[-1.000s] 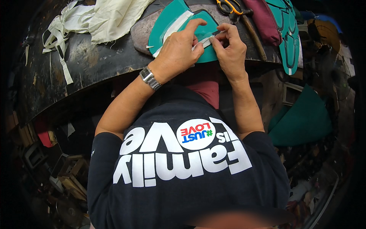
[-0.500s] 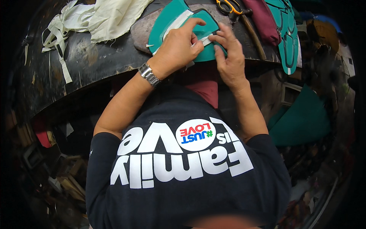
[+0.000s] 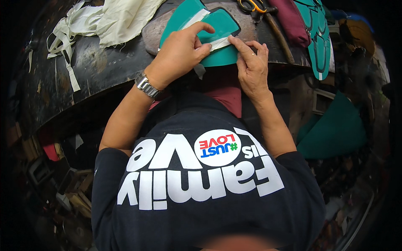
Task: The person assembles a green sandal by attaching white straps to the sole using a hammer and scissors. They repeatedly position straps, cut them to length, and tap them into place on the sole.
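Observation:
A curved teal sheet piece [image 3: 224,27] with black-edged outlines lies at the near edge of the table. A narrow white fabric strip [image 3: 220,43] runs along its near black edge, and a wider white strip [image 3: 197,18] crosses it farther back. My left hand [image 3: 180,50] is on the left of the piece, thumb against curled fingers at the strip's left end, index finger raised and bent. At the strip's other end, my right hand [image 3: 253,67] touches it with an outstretched index fingertip; its thumb stands apart below.
Under the teal piece lies a brownish slab [image 3: 154,33]. Scissors with orange-and-black handles [image 3: 253,6] and a wooden-handled hammer [image 3: 278,35] are to its right, beside maroon material [image 3: 291,21] and outlined teal pieces [image 3: 320,46]. Cream cloth [image 3: 123,19] lies at the far left.
My right fingers have come down from hovering spread to touch the strip's right end. My left hand has shifted slightly left and nearer to me. The strip lies more along the black edge.

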`<state>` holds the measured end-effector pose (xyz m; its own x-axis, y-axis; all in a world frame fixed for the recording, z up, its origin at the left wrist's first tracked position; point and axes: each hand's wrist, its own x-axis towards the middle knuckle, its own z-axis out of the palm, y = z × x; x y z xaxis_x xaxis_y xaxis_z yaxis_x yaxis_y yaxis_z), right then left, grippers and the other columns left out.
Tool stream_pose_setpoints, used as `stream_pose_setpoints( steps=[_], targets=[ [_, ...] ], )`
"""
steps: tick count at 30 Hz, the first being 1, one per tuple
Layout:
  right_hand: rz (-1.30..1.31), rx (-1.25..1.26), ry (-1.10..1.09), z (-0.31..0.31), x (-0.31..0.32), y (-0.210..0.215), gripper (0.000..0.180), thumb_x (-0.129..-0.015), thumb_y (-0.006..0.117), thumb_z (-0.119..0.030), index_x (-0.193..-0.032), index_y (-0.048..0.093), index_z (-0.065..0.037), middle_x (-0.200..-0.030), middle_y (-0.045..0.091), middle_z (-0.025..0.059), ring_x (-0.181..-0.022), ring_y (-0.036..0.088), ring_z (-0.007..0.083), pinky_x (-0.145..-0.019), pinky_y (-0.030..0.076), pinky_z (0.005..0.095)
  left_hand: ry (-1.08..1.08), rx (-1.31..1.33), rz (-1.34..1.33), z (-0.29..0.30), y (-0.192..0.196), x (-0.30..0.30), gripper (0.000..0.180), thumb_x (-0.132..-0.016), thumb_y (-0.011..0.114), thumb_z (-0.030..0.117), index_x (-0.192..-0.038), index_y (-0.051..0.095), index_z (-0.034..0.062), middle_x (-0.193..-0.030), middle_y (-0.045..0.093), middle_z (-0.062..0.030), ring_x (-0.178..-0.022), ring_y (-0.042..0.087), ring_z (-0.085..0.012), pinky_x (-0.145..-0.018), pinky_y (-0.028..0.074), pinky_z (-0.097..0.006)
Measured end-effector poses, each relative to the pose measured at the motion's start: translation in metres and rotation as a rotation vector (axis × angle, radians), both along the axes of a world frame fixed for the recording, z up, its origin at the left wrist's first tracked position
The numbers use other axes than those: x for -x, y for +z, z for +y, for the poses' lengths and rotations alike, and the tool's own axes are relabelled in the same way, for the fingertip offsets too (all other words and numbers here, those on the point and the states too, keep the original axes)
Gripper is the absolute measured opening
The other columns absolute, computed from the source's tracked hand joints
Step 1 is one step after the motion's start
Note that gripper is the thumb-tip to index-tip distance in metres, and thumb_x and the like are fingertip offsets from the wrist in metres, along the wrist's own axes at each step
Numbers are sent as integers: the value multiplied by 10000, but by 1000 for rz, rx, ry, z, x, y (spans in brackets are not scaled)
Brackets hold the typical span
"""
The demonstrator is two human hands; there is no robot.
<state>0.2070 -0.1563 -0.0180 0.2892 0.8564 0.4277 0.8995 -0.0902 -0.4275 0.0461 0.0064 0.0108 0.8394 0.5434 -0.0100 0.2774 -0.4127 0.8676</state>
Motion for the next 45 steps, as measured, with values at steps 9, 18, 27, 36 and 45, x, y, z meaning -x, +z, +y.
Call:
stream_pose_setpoints(
  steps=[9, 18, 27, 36, 45],
  targets=[
    [-229, 128, -6, 2, 10, 7, 531, -825, 606, 5, -1306, 659, -212, -1304, 619, 13, -1149, 521, 313, -1107, 288, 650, 38, -50, -2, -2, -6, -2, 353, -896, 705, 155, -1241, 640, 116, -643, 570, -18, -579, 550, -103, -575, 456, -275],
    [-292, 132, 98, 10, 34, 13, 511, -821, 610, 1, -1319, 632, -115, -1286, 576, 115, -1272, 511, 339, -1113, 327, 613, -37, 46, -2, 9, -4, -2, 340, -902, 675, 143, -1233, 637, 78, -645, 581, 14, -592, 510, -52, -560, 417, -246],
    [-157, 156, 117, 7, 30, 15, 580, -790, 614, 38, -1356, 600, -86, -1284, 568, 124, -1249, 549, 324, -1086, 402, 570, -111, 361, -64, 26, 6, 29, 283, -892, 663, 148, -1161, 674, 59, -624, 520, 61, -568, 458, -41, -534, 378, -242],
    [-139, 158, 122, 5, 31, 18, 596, -822, 567, 93, -1381, 600, -110, -1297, 594, 143, -1259, 568, 343, -1107, 403, 540, -58, 150, 2, 27, 2, 48, 313, -904, 681, 80, -1216, 647, 89, -645, 452, 63, -605, 411, -39, -568, 349, -223],
    [-82, 105, 123, 7, 29, 17, 493, -806, 595, 93, -1279, 622, -43, -1297, 627, 155, -1274, 574, 339, -1083, 423, 535, 66, -120, 68, 14, 11, 47, 303, -903, 750, 299, -870, 723, -1, -604, 560, -82, -534, 471, -135, -529, 401, -297]
  ],
)
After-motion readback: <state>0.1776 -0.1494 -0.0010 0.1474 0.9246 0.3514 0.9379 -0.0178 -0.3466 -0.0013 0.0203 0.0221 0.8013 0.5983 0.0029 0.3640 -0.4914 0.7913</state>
